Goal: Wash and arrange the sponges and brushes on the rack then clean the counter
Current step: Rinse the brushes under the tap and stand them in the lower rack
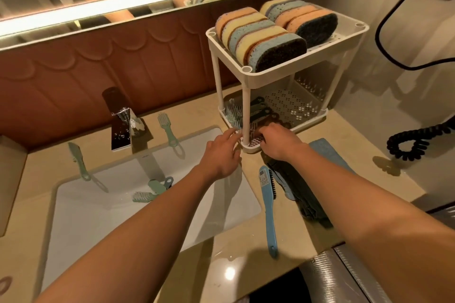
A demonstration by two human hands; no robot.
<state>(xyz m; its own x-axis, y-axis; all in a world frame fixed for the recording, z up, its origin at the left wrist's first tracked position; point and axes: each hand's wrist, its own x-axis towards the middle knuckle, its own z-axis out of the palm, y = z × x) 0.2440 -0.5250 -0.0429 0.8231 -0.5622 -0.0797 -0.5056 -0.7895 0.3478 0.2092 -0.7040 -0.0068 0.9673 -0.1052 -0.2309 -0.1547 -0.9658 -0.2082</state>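
A white two-tier rack (354,32) stands on the counter, its top tray filled with two rows of coloured sponges (261,37). Several brushes (258,108) lie in the lower tray. My left hand (221,152) and right hand (278,141) both reach the lower tray's front corner, either side of the post, fingers on a brush there. A blue brush (267,202) lies on the counter. Green brushes rest at the sink's back rim (170,130), its left rim (78,160) and inside the basin (152,189).
A white sink (98,219) sits left under a chrome tap (120,125). A dark cloth (302,194) and a blue cloth (327,152) lie right of the blue brush. A coiled black cord (413,145) hangs at far right. A mirror spans the wall.
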